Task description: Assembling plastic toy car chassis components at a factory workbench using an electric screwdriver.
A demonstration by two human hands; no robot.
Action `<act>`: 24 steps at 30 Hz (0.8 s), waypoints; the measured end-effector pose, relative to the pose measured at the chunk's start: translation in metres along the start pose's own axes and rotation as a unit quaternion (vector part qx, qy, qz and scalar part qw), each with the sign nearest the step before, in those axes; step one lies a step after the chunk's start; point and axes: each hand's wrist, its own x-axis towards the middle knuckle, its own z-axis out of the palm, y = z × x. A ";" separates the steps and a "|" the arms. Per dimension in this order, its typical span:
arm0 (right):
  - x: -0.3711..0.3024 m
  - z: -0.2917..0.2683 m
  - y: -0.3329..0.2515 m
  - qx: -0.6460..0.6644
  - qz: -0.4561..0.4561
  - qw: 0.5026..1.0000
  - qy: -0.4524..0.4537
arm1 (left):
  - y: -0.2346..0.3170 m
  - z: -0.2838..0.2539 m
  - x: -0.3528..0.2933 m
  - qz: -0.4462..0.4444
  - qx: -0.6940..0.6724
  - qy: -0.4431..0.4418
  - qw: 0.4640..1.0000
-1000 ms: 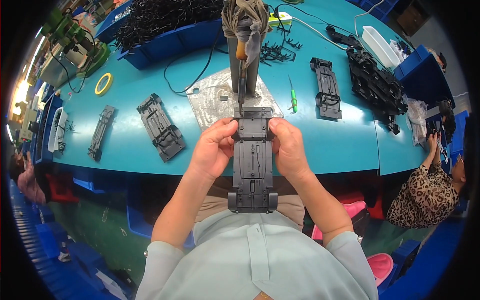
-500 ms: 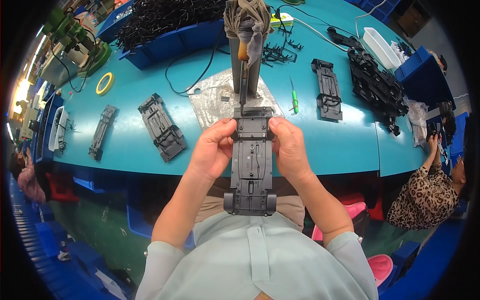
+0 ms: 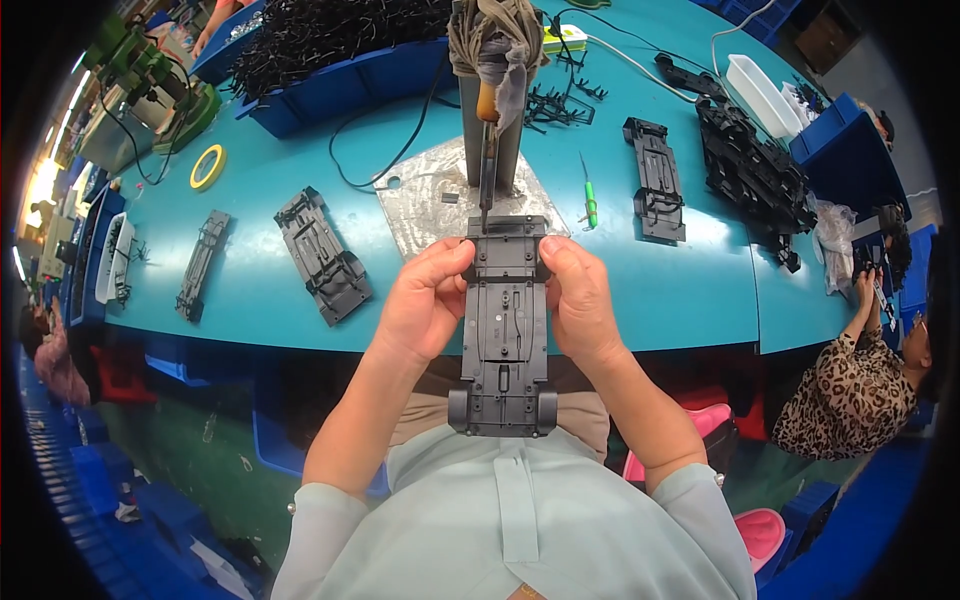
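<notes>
My left hand (image 3: 425, 300) and my right hand (image 3: 580, 300) grip a black plastic toy-car chassis (image 3: 505, 325) by its two long sides, near the far end. Its near end, with a wheel-like round part at each side, hangs over my lap. Above the chassis's far left corner stands a thin metal rod with a yellow handle (image 3: 487, 105), like a soldering iron, fixed to an upright metal post (image 3: 508, 150). Its tip is at the corner; I cannot tell whether it touches. Grey cloth (image 3: 495, 35) wraps the post's top. A worn metal plate (image 3: 430, 190) lies under the post.
More black chassis (image 3: 322, 255) lie left and right (image 3: 655, 180), beside a heap of black parts (image 3: 750, 170). A green screwdriver (image 3: 590, 205), yellow tape roll (image 3: 208, 167) and blue bin (image 3: 340, 90) of black pieces are on the table. A co-worker (image 3: 850, 390) sits at right.
The chassis has shifted very slightly toward me, with both hands still gripping it. Another person's arm has come into view at the far left, by a blue bin.
</notes>
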 end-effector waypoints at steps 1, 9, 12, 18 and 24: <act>0.001 0.000 0.001 0.010 0.001 1.000 -0.002 | 0.000 -0.001 0.000 0.000 0.000 0.000 1.000; -0.001 -0.001 0.004 0.016 0.004 1.000 -0.008 | -0.001 -0.002 0.001 -0.002 0.002 -0.016 1.000; -0.001 -0.001 0.003 0.010 0.003 1.000 -0.009 | -0.002 -0.006 0.002 -0.001 -0.008 -0.019 1.000; 0.000 -0.002 0.003 0.005 0.003 1.000 -0.008 | 0.001 -0.002 0.002 -0.005 0.010 -0.017 1.000; 0.000 0.000 0.004 0.022 0.000 1.000 -0.011 | 0.001 0.000 0.001 -0.002 0.013 0.000 1.000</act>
